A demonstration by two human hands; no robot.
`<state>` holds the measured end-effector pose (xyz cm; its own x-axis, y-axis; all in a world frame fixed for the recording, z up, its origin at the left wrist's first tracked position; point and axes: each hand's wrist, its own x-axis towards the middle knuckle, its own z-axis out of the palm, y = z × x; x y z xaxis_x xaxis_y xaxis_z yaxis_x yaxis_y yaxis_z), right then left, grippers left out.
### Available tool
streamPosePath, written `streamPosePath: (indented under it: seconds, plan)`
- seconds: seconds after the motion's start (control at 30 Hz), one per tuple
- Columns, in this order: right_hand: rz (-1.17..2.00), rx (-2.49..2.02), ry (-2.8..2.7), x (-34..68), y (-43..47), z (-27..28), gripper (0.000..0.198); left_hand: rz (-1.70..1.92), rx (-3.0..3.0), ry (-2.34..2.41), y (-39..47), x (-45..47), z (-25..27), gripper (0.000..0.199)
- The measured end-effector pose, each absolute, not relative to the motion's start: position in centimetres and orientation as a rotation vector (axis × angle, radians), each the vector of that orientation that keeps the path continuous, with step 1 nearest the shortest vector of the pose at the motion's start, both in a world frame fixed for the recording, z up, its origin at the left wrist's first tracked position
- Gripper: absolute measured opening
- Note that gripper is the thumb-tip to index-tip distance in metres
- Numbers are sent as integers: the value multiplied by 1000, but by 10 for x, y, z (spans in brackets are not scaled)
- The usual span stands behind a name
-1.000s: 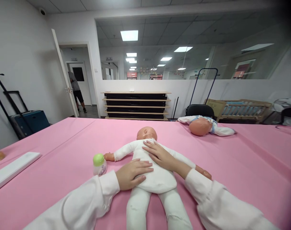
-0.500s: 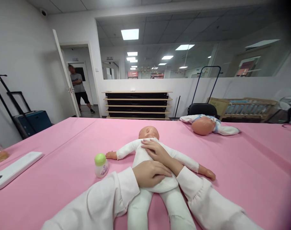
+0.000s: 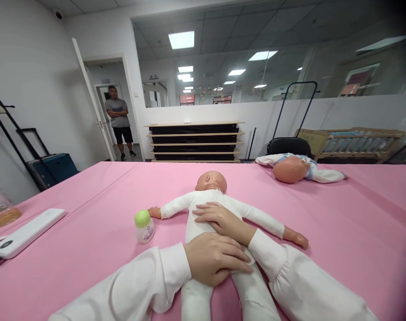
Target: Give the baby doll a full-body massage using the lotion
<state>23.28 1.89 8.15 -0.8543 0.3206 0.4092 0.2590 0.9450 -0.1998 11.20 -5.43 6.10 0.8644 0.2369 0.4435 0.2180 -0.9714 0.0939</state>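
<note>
A baby doll (image 3: 198, 218) with a white cloth body lies on the pink-covered table, arms spread and head pointing away from me. My right hand (image 3: 223, 219) rests flat on the middle of its torso, fingers stretched out. Lower down, across the doll's hips, my left hand (image 3: 216, 258) lies with its fingers extended, holding nothing. The doll's head (image 3: 211, 182) is turned to one side. Beside its hand on the left stands a small jar (image 3: 144, 227) with a green lid.
A second doll (image 3: 292, 169) in white and blue clothes lies at the table's far right edge. On the left are a white device (image 3: 29, 234) with a cable and a plastic bottle (image 3: 2, 205). A person (image 3: 118, 118) stands in the doorway with arms folded.
My left hand has slid down from the doll's belly to its hips. My right hand has moved slightly lower on the torso. The person in the doorway has stepped further into view.
</note>
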Motion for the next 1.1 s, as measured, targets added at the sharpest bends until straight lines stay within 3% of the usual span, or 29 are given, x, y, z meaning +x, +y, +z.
streamPosePath:
  seconds: [0.2, 0.37, 0.47, 0.6, 0.87, 1.1]
  plan:
    - [165, -637, -2560, 256, 44, 76, 35, 647, 2913, 622, -47, 104, 68, 41]
    - [233, -639, -2283, 281, 57, 65, 23, 831, 2694, 916, -34, 87, 74, 26]
    - [300, -604, -2199, 286, 53, 67, 10, 871, 2828, 986, -32, 85, 74, 23]
    - [293, -564, -2219, 273, 41, 75, 7, 852, 3090, 880, -34, 91, 72, 27]
    - [275, -471, -2521, 233, 41, 75, 41, 686, 3156, 501, -42, 108, 65, 19]
    - [188, -680, -2425, 243, 47, 69, 40, 792, 2912, 749, -43, 103, 63, 30]
